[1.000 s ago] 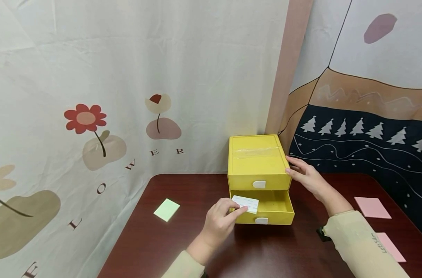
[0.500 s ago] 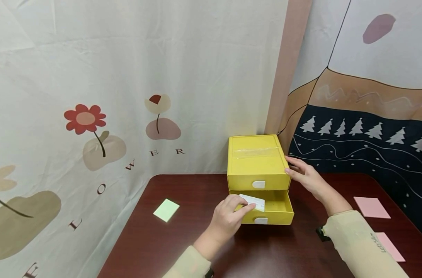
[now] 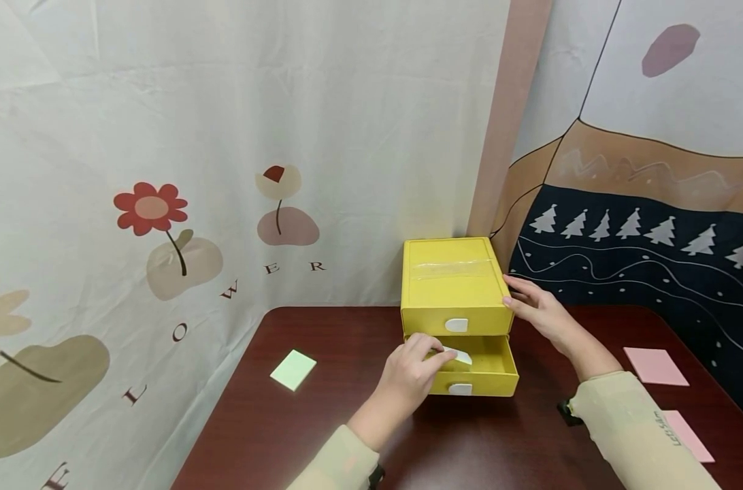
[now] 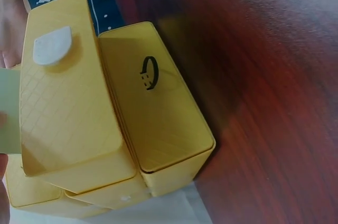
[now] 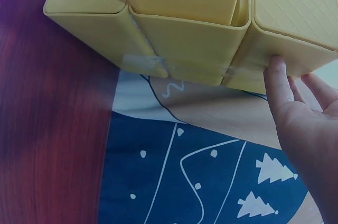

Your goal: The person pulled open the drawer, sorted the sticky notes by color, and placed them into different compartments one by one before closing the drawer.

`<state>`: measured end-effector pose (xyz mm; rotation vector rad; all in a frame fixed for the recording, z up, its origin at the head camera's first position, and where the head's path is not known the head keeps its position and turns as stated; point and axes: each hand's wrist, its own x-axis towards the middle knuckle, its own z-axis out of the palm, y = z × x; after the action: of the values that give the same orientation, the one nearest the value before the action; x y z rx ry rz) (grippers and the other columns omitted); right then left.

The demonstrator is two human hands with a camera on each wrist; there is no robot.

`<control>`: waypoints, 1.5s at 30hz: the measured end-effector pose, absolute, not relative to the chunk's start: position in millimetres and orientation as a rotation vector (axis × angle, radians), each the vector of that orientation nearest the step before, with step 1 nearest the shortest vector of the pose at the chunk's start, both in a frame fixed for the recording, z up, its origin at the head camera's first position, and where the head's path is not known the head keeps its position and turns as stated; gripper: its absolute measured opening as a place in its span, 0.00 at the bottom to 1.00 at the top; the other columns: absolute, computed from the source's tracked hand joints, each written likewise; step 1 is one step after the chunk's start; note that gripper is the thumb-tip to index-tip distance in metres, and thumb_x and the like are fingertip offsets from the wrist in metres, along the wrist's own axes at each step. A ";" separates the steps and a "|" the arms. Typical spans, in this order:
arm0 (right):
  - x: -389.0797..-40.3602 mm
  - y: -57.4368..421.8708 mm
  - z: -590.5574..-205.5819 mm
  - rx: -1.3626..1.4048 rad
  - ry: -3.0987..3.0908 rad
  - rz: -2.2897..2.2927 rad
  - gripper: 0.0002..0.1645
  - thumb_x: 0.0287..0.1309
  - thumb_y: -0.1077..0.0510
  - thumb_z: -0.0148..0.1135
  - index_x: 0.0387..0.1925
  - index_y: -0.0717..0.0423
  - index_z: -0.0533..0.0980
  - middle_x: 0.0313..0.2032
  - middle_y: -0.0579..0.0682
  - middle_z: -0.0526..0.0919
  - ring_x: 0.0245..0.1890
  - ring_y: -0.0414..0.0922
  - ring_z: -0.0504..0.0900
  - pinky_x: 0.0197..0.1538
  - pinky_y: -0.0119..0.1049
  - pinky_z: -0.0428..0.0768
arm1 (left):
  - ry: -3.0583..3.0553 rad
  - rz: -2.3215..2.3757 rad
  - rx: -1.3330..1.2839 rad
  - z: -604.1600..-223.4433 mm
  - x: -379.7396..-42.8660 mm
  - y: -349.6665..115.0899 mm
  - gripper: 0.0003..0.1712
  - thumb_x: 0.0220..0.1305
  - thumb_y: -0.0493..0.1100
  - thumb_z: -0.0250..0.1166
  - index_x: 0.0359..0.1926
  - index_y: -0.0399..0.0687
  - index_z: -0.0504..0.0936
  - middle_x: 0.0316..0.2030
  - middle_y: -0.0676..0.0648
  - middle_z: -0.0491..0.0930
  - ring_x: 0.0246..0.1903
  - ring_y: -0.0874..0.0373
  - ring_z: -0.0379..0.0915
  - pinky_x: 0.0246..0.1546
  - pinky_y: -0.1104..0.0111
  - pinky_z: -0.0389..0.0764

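Observation:
A yellow three-tier drawer box [image 3: 448,289] stands at the back of the table, its middle drawer [image 3: 488,384] pulled out and its top drawer closed. My left hand [image 3: 408,374] pinches a sticky note pad [image 3: 460,355] between thumb and fingers, tilted over the drawer's opening. The pad [image 4: 9,110] looks pale green from the left wrist side; most of it is hidden by the hand in the head view. My right hand [image 3: 539,314] rests its fingertips on the right side of the top tier. In the right wrist view, its thumb [image 5: 275,71] touches that yellow wall.
A pale green sticky note pad [image 3: 293,370] lies on the dark red table [image 3: 469,456] to the left. Two pink ones [image 3: 656,366] lie at the right, one partly behind the right sleeve [image 3: 635,422]. A printed curtain [image 3: 359,150] hangs right behind the box.
My left hand has moved right and slightly up with the sticky note pad, farther in over the drawer; the pad has tipped and shows less. My right hand stays on the box.

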<state>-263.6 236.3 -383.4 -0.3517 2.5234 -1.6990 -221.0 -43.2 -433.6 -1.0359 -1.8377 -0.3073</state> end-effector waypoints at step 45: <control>-265.1 238.6 -385.3 -0.371 2.515 -1.707 0.40 0.67 0.46 0.52 0.73 0.54 0.50 0.73 0.61 0.46 0.67 0.62 0.58 0.64 0.60 0.60 | -2.331 -0.116 -0.868 -425.8 -223.5 -23.2 0.10 0.53 0.41 0.71 0.32 0.65 0.89 0.28 0.58 0.71 0.29 0.65 0.68 0.15 0.79 0.68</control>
<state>-265.1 238.6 -385.3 -0.3707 2.5147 -1.7072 -223.5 -23.2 -425.8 -0.8675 -2.3312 -0.1157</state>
